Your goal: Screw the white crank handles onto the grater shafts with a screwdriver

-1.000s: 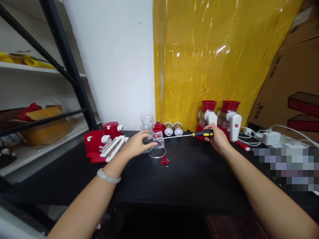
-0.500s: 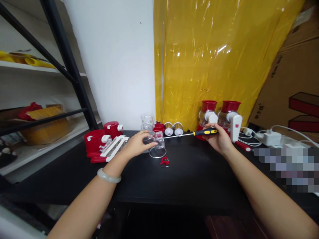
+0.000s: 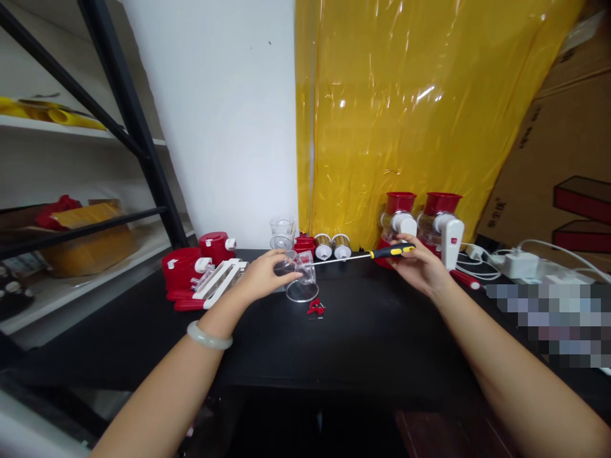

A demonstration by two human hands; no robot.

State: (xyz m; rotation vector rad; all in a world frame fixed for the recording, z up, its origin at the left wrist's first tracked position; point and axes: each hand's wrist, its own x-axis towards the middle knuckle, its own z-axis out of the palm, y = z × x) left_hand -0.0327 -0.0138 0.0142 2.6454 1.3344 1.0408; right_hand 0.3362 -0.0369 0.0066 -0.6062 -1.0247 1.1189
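Against the white wall (image 3: 229, 114) and yellow sheet (image 3: 405, 108): black table (image 3: 363, 343), near edge running across the lower frame, wide bare stretch between the two forearms and the front edge.

Left of the table: black rack (image 3: 119, 108) with shelves, its slanted post meeting the table's back left corner. Right: cartons (image 3: 563, 165), stacked, closing off that side.

Back row, right: two red-and-white machines (image 3: 432, 226), upright, side by side, touching the sheet. White cables and charger (image 3: 518, 262) just right of them.

Back left: red and white parts (image 3: 200, 273), heaped near the table's left edge. Two metal drums (image 3: 333, 246) and a clear cup (image 3: 281, 232) at the back centre.

Clear part (image 3: 301, 280): transparent plastic, lying on its side on the table centre-left, round open mouth facing the onlooker and slightly right. Left hand (image 3: 262, 275), bangle (image 3: 209, 335) on the wrist, fingers curled over its top, holding it.

Screwdriver (image 3: 363, 256): yellow-and-black handle, thin steel shaft. Long axis nearly level, running left to right; tip points left into the clear part, handle slightly higher. Right hand (image 3: 420, 267) grips the handle, fingers wrapped closed, in front of the machines.

Small red piece (image 3: 315, 309): loose on the table, just in front of the clear part.
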